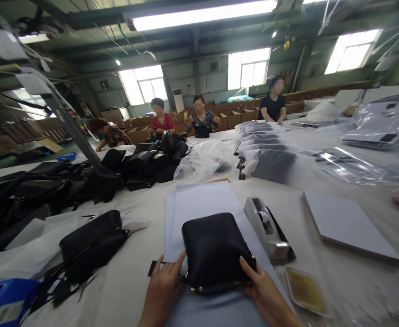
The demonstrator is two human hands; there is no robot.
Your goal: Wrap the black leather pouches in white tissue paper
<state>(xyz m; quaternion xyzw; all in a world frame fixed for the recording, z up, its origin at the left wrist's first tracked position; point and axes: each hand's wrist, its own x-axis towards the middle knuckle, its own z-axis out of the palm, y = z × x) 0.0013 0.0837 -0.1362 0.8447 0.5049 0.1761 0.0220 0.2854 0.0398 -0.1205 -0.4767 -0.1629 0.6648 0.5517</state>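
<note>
A small black handbag (216, 247) with gold-coloured fittings lies in front of me over white paper sheets (199, 200). My left hand (165, 284) is at its lower left corner, fingers closed by a dark tag (152, 268) that sticks out there. My right hand (262, 286) grips the bag's lower right edge, thumb on top and the other fingers hidden beneath. Just right of the bag stands a grey tape dispenser (269, 229). Another black bag with a gold zip (93, 243) lies to the left.
Black bags (49, 186) are heaped at the left, near a blue plastic container (8, 299). Wrapped bags (271, 163) stand in a row behind the dispenser. A white board stack (349, 222) and a shallow dish (306, 290) lie right. Several people sit or stand across the table.
</note>
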